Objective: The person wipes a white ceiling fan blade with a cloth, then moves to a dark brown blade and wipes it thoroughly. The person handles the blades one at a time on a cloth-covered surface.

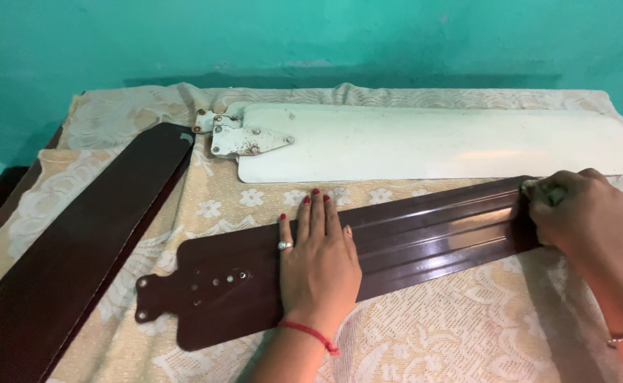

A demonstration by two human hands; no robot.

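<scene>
Head view: left hand (318, 259) lies flat, palm down, fingers (316, 213) straight and close together, pressing the brown blade (425, 237) near its mount end. The blade lies across the lace cloth (467, 326) in the middle, slanting up to the right. Right hand (584, 213) is curled over the blade's far end, fingers bunched around a small rag (545, 190). White blade (432, 142) lies behind, rusty bracket (244, 138) at its left. Second brown blade (77, 248) lies at left.
</scene>
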